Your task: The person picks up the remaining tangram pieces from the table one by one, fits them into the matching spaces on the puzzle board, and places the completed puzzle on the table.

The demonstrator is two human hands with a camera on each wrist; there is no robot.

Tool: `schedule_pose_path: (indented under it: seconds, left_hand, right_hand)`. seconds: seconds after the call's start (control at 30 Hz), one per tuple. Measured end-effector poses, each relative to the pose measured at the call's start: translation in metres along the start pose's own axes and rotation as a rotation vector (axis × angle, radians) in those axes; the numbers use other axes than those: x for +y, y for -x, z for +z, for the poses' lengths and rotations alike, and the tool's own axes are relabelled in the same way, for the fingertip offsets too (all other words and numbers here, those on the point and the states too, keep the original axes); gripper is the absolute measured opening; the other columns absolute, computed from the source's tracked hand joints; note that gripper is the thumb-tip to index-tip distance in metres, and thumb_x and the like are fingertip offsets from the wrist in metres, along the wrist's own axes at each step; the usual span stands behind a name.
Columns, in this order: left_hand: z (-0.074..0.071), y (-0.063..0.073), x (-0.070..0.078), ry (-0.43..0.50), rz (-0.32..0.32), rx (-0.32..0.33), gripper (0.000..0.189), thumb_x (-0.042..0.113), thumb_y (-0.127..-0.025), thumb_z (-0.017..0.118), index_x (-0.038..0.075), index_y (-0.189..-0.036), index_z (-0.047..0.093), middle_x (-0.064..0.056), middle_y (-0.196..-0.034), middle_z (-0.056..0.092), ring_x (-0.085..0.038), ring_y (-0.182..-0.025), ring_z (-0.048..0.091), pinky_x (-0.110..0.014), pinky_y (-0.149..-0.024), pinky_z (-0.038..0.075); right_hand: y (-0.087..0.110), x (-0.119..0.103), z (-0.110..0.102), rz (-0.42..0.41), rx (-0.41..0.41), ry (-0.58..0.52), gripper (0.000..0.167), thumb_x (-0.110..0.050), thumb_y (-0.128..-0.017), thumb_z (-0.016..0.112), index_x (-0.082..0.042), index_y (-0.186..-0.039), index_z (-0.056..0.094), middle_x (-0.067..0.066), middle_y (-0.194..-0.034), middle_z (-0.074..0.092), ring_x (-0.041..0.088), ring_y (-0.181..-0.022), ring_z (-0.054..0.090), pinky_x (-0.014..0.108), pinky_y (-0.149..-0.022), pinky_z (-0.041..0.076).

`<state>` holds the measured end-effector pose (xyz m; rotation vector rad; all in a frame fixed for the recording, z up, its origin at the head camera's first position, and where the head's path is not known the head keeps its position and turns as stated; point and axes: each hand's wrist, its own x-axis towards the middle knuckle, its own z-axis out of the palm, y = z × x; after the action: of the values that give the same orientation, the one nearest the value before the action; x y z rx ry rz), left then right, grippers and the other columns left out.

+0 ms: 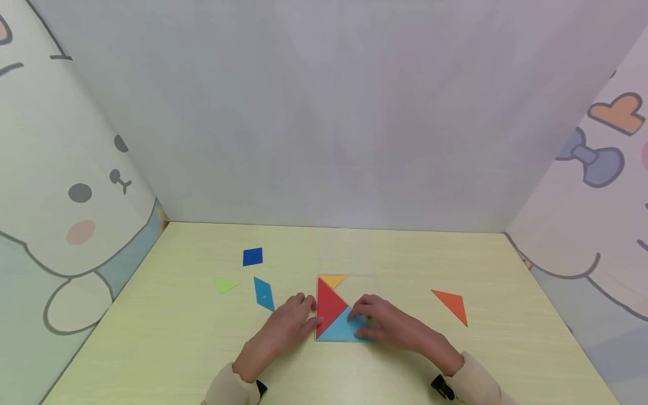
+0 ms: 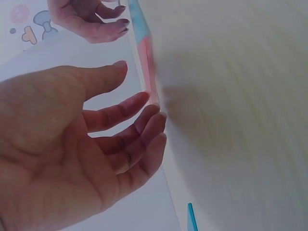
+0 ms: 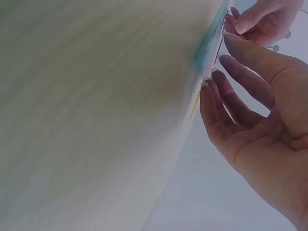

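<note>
A large red triangle (image 1: 329,305) and a large light blue triangle (image 1: 336,332) lie flat with their slanted edges together, tangram pieces by their look. A small yellow triangle (image 1: 333,280) sits at the red one's upper right. At the red triangle's left edge, my left hand (image 1: 291,319) rests its loosely bent fingertips, the thumb tip over the piece. My right hand (image 1: 392,323) touches the light blue triangle's right part with fingers and thumb spread apart, hiding its right corner. Both wrist views show relaxed fingers, with no piece lifted in the left hand (image 2: 91,139) or the right hand (image 3: 264,110).
On the left of the table (image 1: 152,337) lie a dark blue square (image 1: 252,256), a green triangle (image 1: 226,285) and a blue parallelogram (image 1: 264,293). An orange-red triangle (image 1: 453,304) lies on the right. Pale walls (image 1: 334,112) enclose the back and sides.
</note>
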<state>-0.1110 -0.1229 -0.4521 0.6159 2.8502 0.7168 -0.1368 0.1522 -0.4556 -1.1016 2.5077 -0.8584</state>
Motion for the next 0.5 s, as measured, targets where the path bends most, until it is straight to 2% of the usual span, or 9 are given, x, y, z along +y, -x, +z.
schedule_pose_path:
  seconds: [0.17,0.5]
  left_hand:
    - [0.003,0.0,-0.002,-0.021,0.019,0.084,0.023,0.024,-0.095,0.076,0.008,-0.107,0.064,-0.001,-0.093,0.058,-0.015,-0.085,0.055,-0.027,-0.071,0.053]
    - [0.003,-0.003,-0.004,-0.081,-0.025,0.212,0.017,0.018,-0.093,0.078,0.008,-0.1,0.066,-0.002,-0.088,0.061,-0.017,-0.081,0.056,-0.028,-0.068,0.053]
  right_hand:
    - [0.009,0.003,-0.001,-0.023,0.013,0.008,0.023,-0.021,-0.095,0.076,-0.015,-0.117,0.07,-0.004,-0.118,0.06,0.015,-0.107,0.057,0.028,-0.091,0.053]
    - [0.021,0.007,0.001,-0.085,0.032,0.013,0.024,-0.023,-0.097,0.074,-0.014,-0.118,0.07,-0.003,-0.119,0.059,0.014,-0.109,0.055,0.028,-0.091,0.052]
